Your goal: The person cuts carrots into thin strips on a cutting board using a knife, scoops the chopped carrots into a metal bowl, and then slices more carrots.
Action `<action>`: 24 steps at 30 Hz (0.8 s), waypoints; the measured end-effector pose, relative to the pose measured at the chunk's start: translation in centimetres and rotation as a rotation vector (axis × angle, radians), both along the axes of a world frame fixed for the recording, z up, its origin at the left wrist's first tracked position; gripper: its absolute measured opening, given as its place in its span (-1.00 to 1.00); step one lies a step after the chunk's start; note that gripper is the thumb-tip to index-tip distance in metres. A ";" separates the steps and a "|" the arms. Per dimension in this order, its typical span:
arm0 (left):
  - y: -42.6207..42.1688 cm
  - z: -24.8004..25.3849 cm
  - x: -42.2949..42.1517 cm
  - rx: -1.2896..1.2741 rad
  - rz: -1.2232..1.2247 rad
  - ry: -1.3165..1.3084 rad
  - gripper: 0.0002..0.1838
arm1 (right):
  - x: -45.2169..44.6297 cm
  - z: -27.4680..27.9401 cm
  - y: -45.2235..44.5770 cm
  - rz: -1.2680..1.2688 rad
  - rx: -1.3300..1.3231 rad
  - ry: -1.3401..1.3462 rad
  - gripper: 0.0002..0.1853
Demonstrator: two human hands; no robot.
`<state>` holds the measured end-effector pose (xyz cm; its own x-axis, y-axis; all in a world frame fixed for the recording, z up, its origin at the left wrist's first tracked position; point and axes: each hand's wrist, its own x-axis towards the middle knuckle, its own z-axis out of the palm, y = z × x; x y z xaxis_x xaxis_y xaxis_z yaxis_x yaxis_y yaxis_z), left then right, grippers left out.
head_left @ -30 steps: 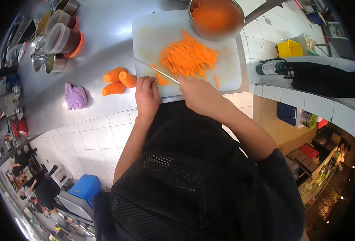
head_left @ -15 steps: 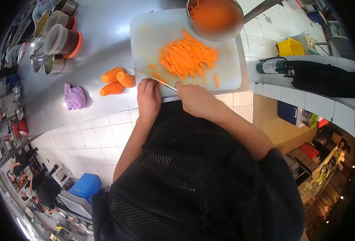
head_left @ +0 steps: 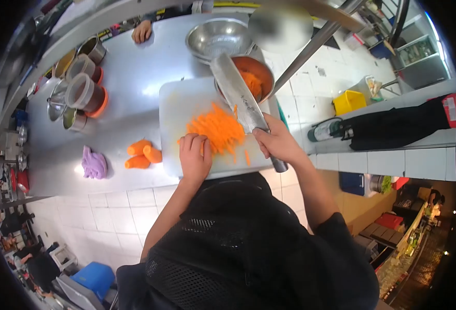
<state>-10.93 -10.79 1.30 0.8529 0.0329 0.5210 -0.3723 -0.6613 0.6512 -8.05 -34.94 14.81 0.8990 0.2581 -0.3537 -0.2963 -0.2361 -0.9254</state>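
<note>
My right hand (head_left: 277, 142) is closed round the handle of a broad cleaver (head_left: 241, 98). Its flat face shows, and the blade points up and away, passing in front of a metal pot (head_left: 268, 77) that contains shredded carrot (head_left: 252, 85). On the white cutting board (head_left: 174, 111) lies a heap of carrot strips (head_left: 215, 129). My left hand (head_left: 194, 155) rests at the near left side of this heap, fingertips against the strips, fingers bent a little and side by side. Several peeled carrots (head_left: 137, 161) lie left of the board.
A purple cloth (head_left: 93, 164) lies on the steel table (head_left: 130, 113). Plastic tubs (head_left: 83, 93) and metal containers (head_left: 92, 50) stand at the left. Behind the pot is a large steel bowl (head_left: 212, 39). Another person's hand (head_left: 142, 32) touches the far table edge. A post (head_left: 310, 49) rises at the right.
The cleaver has been lifted off the board and turned flat side out. My left hand has moved forward from the board's near edge to the carrot strips. The view has shifted, showing more of the far side.
</note>
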 end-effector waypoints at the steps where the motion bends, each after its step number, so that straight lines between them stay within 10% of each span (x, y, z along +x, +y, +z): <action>1: -1.1 1.4 1.1 -0.012 -0.052 -0.029 -0.71 | 0.6 -0.7 -0.3 -0.040 0.014 -0.023 -0.88; 7: -9.1 5.9 9.2 0.338 -0.292 0.128 -0.06 | 4.8 -1.7 -1.8 -0.157 0.074 -0.138 -0.91; 22: -7.8 5.4 9.5 0.417 -0.123 0.225 -0.10 | 8.0 -1.1 -3.6 -0.141 -0.020 -0.291 -0.82; 24: -6.7 6.3 8.6 0.328 -0.098 0.095 -0.15 | 8.8 -2.7 -4.5 -0.006 -0.597 -0.856 -0.71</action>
<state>-2.36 -17.54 7.58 0.8889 -0.2075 0.4084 -0.3922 -0.8053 0.4445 0.79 -39.45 12.10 0.9102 0.2457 0.3335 0.4010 -0.7247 -0.5604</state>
